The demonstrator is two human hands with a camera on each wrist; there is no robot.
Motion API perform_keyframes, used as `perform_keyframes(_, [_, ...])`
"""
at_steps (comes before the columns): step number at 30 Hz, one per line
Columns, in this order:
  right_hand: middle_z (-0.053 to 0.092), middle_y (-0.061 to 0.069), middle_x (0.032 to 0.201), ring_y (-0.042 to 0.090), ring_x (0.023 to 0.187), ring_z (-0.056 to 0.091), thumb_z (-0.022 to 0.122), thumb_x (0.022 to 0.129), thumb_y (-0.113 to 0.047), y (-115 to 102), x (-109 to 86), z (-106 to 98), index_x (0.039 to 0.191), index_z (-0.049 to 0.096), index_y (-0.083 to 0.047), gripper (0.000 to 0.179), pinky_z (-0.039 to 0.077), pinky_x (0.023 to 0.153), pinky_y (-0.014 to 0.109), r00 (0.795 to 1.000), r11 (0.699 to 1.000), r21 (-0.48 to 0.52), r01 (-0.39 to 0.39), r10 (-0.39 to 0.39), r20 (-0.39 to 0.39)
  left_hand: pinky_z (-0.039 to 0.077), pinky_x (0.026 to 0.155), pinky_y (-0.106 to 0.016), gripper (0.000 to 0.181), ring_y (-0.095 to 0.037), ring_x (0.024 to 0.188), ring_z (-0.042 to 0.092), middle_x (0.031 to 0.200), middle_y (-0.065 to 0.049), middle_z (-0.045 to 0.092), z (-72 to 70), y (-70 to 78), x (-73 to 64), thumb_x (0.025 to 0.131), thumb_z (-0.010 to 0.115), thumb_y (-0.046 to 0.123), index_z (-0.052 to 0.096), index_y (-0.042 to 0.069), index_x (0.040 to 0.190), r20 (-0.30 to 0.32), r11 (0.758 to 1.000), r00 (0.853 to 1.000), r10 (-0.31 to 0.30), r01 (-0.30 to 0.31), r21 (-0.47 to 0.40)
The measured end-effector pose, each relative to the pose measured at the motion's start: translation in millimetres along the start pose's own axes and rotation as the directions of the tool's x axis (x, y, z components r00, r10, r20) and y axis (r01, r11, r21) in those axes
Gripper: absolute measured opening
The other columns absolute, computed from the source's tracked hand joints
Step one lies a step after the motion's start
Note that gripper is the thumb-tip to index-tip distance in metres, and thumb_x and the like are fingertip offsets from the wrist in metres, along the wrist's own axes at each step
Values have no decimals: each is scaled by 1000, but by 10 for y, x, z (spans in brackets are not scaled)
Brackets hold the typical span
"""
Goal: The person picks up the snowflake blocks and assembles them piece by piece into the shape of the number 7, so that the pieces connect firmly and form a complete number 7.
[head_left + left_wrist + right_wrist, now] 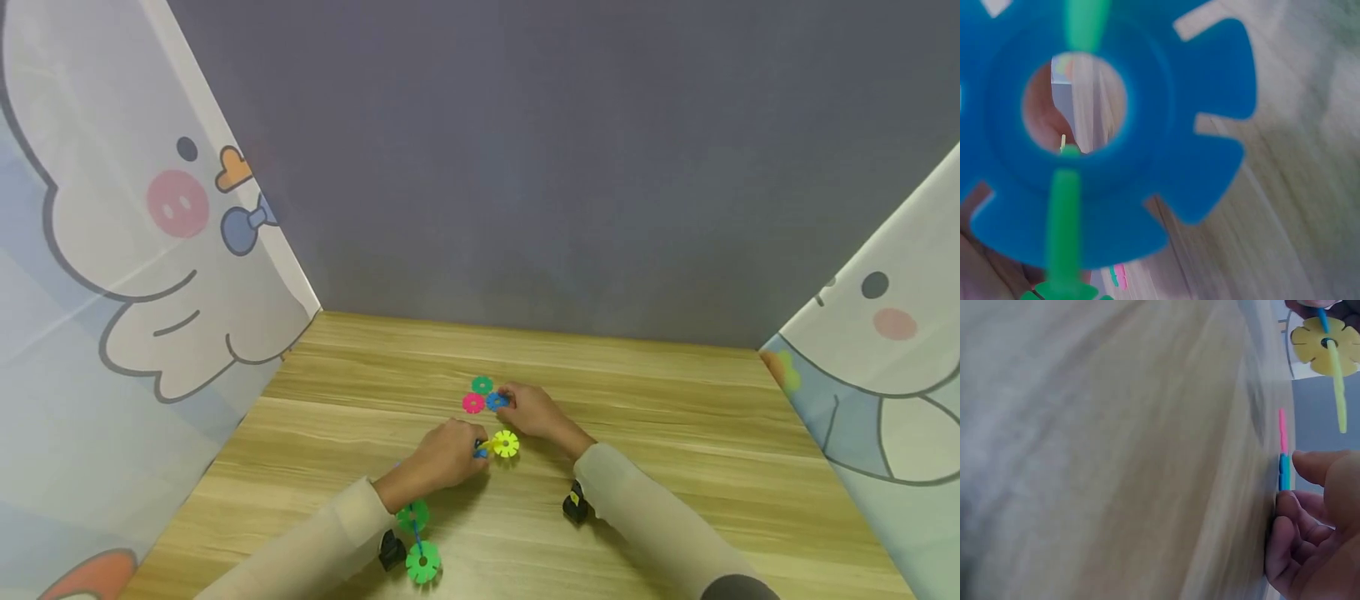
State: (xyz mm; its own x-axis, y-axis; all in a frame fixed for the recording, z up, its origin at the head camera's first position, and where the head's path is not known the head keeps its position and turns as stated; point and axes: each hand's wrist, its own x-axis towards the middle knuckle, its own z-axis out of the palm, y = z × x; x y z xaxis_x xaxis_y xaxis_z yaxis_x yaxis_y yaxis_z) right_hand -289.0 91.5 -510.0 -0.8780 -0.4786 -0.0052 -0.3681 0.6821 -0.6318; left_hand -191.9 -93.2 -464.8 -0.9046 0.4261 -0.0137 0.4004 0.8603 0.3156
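My left hand (448, 454) grips a chain of interlocked notched plastic discs. A yellow disc (506, 443) stands out at the chain's right end, and green discs (423, 562) hang below the left forearm. In the left wrist view, a large blue disc (1204, 81) of the chain, slotted with green discs, covers much of the hand. My right hand (534, 410) is at the right edge of a loose blue disc (495, 402) lying flat on the table. Its thumb (1319, 465) and forefinger are spread apart beside that disc; the other fingers are curled.
A pink disc (473, 403) and a teal-green disc (482, 385) lie on the wooden table (675, 417) by the loose blue one. A grey panel (525, 167) rises behind the table, with cartoon-printed sheets (90, 333) at both sides.
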Motion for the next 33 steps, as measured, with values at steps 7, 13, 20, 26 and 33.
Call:
perform_keyframes(7, [61, -4, 70, 9, 61, 50, 72, 95, -23, 10, 64, 32, 127, 67, -6, 35, 45, 61, 26, 999, 993, -119, -4, -1, -46, 47, 53, -22, 18, -8, 67, 51, 81, 2, 67, -1, -5, 24, 87, 79, 22, 76, 10, 100, 11, 1000, 1000, 1, -1, -28])
perform_keyframes(13, [65, -2, 78, 11, 66, 53, 70, 97, -30, 19, 75, 39, 118, 67, -8, 31, 47, 63, 28, 999, 991, -131, 0, -7, -51, 45, 52, -20, 16, -7, 65, 49, 78, 3, 63, 6, -14, 32, 88, 79, 22, 75, 10, 98, 20, 999, 1000, -2, 2, -32])
perform_keyframes(20, [68, 0, 82, 12, 70, 55, 71, 96, -28, -10, 64, 23, 114, 66, -6, 29, 52, 68, 30, 999, 990, -138, -43, 39, -30, 39, 48, -17, 13, -6, 60, 45, 71, 5, 57, -3, -1, 40, 88, 78, 20, 73, 9, 94, 24, 999, 1000, 4, -3, -47])
perform_keyframes(26, [64, -2, 75, 10, 64, 52, 74, 94, -25, 22, 25, -4, 103, 65, -5, 23, 49, 63, 25, 997, 993, -99, -61, 55, -60, 45, 51, -18, 23, -6, 64, 50, 83, -2, 71, -30, 15, 38, 88, 79, 21, 75, 7, 106, 23, 999, 1000, 1, 0, -34])
perform_keyframes(33, [56, -6, 69, 6, 58, 45, 69, 97, -22, 74, -63, -116, 86, 60, -14, 17, 39, 56, 20, 994, 1000, -24, 14, -16, -104, 40, 47, -15, 30, -5, 58, 46, 77, 3, 63, -44, 33, 45, 89, 80, 21, 75, 8, 116, 31, 998, 999, 16, -15, -55])
